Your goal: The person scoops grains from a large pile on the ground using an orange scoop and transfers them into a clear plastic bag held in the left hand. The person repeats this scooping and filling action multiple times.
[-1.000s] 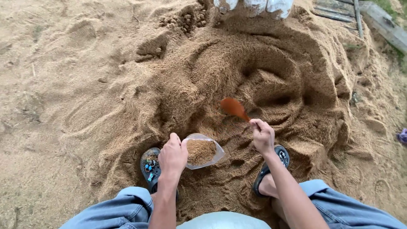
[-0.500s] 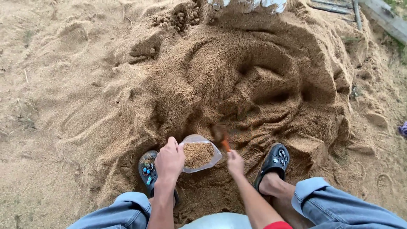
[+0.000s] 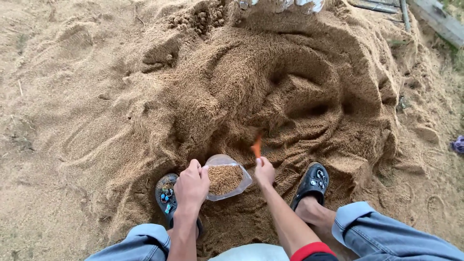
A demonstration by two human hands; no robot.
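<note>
Sand pile all round, darker damp sand at middle. Clear bag on sand between feet, mouth open, part filled with sand. Left hand closed on bag's left rim, pinching it open. Right hand just right of bag, fisted round orange scoop, blade up, blurred. Black clogs either side. White sacks at top edge.

2 black clogs stand in the sand, grey planks lie at the upper right, and clods sit at the top.
</note>
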